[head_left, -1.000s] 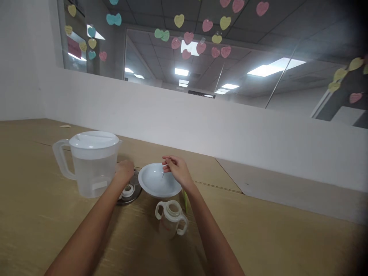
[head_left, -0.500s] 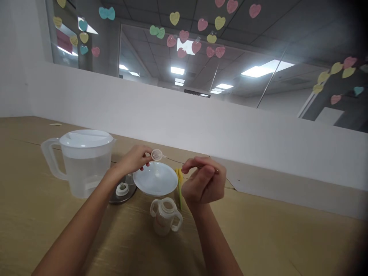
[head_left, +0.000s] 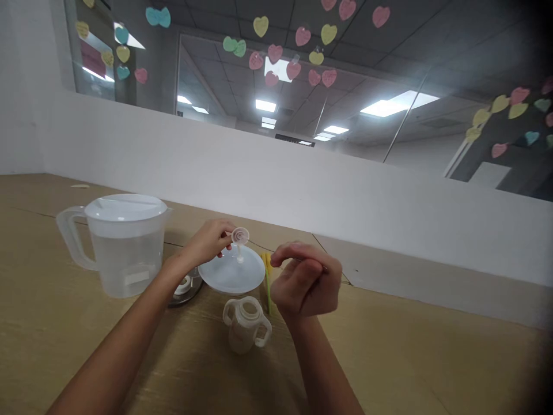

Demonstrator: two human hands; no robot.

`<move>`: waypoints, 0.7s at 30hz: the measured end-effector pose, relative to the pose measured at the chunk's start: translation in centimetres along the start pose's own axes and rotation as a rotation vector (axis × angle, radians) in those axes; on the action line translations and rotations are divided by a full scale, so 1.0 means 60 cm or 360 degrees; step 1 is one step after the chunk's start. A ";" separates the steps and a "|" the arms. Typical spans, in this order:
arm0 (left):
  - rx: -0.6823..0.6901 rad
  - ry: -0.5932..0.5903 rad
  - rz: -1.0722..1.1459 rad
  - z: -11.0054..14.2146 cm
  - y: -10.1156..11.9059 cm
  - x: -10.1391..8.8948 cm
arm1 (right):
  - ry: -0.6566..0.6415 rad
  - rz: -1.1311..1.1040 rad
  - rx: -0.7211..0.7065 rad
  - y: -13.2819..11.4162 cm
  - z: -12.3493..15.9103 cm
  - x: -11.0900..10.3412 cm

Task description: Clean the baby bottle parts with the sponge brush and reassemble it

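My left hand [head_left: 215,238] is closed, pinching a small clear round piece [head_left: 240,236] between thumb and fingers. A thin stem hangs from this piece over the white bowl [head_left: 216,279]. To the right, my right hand [head_left: 306,279] is raised with its fingers curled in. Whatever lies inside it, if anything, is hidden. In front of the bowl stands a clear two-handled bottle [head_left: 244,331], upright with its top uncovered. Between the bowl and my right hand lies a thin yellow and green tool [head_left: 266,276], partly covered by that hand.
A large lidded pitcher [head_left: 125,253] stands at the left. Beside it, a dark metal tray [head_left: 190,295] holds a white ring [head_left: 184,285] and is partly behind my left forearm. A low white wall [head_left: 280,178] with windows above runs along the table's back edge.
The round piece has shifted slightly right and tilted, so its stem now points down over the bowl instead of sideways. My right hand stays curled in nearly the same place.
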State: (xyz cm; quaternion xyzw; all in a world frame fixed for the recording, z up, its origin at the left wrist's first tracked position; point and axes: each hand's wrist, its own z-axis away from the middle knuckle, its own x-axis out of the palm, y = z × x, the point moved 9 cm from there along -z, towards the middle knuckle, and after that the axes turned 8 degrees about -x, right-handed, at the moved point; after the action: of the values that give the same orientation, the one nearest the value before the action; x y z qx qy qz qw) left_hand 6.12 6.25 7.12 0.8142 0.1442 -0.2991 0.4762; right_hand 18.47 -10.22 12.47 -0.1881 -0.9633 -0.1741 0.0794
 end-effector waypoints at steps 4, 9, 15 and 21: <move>0.0045 0.0006 -0.0023 0.002 0.007 0.002 | -0.0060 0.0104 0.0022 0.004 0.005 0.003; 0.0081 0.0024 -0.0058 0.006 0.020 -0.002 | -0.0092 0.0181 0.0048 0.018 0.020 0.008; 0.0181 0.0060 -0.0202 0.013 0.040 0.000 | -0.0099 0.0167 0.0226 0.046 0.046 0.014; 0.0267 0.0035 -0.0078 0.014 0.043 0.005 | -0.0349 0.0121 0.0300 0.074 0.086 0.037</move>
State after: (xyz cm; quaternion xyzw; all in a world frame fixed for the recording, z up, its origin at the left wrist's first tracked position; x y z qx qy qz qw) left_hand 7.42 4.22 8.42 0.8508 0.1437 -0.3126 0.3973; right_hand 17.73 -3.74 9.52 -0.2342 -0.9704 -0.0582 -0.0026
